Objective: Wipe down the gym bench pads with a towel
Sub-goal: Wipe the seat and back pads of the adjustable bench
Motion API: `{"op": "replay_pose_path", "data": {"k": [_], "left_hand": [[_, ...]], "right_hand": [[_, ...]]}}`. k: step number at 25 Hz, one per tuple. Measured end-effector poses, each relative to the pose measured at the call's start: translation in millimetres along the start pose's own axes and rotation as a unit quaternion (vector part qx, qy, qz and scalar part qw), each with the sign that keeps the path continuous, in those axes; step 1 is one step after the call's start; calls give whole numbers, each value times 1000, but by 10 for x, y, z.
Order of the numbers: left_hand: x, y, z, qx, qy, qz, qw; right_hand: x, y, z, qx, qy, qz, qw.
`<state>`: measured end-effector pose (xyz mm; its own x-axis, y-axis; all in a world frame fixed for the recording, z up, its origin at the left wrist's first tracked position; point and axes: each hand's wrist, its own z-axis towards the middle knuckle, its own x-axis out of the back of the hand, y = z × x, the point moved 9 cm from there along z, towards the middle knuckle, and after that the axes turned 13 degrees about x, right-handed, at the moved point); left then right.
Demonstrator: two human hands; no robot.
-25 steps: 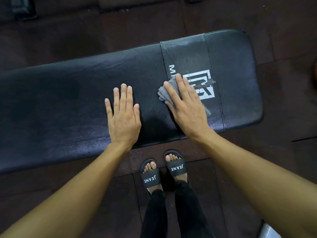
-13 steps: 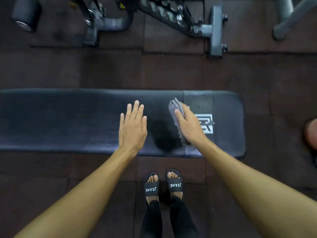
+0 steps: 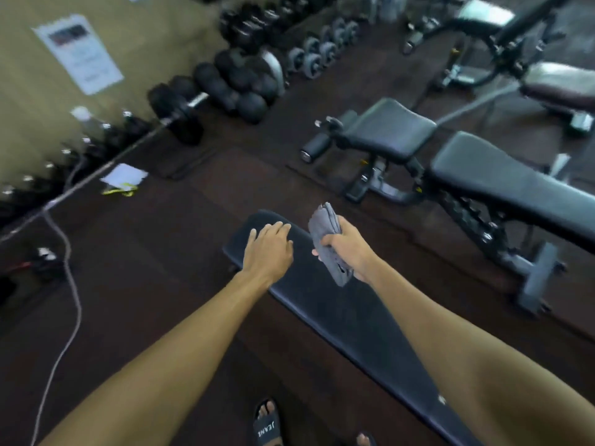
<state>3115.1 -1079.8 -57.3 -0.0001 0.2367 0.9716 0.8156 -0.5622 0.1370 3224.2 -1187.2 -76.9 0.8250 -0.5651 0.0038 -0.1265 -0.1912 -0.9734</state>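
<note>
A long black flat bench pad [image 3: 341, 320] runs from the middle of the view down to the lower right. My left hand [image 3: 269, 249] lies near the pad's far end with its fingers bent over the edge. My right hand [image 3: 349, 249] grips a folded grey towel [image 3: 326, 225], lifted off the pad, with the cloth sticking up above my fist and hanging below it. The view is blurred by head motion.
An adjustable bench [image 3: 483, 178] with black pads stands right behind. Dumbbells [image 3: 244, 82] and a barbell [image 3: 174, 114] line the beige wall at the back left. A white cable [image 3: 69, 284] trails over the dark floor on the left. My sandalled foot [image 3: 267, 424] is at the bottom.
My head has turned up and left, bringing the gym room into view. My right hand has closed round the towel and lifted it off the pad; my left hand slid toward the pad's end.
</note>
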Motion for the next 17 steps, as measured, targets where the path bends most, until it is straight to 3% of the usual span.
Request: {"op": "replay_pose_path", "data": {"k": [7, 12, 17], "left_hand": [[1524, -2368, 271, 107, 80, -41, 990], [2005, -3800, 497, 168, 89, -59, 980], [2329, -4790, 1044, 199, 103, -58, 973]], "right_hand": [[-2569, -1209, 787, 38, -107, -2, 994], [-4123, -1557, 1102, 48, -173, 1, 984], [-5199, -1642, 1794, 55, -211, -22, 976]]}}
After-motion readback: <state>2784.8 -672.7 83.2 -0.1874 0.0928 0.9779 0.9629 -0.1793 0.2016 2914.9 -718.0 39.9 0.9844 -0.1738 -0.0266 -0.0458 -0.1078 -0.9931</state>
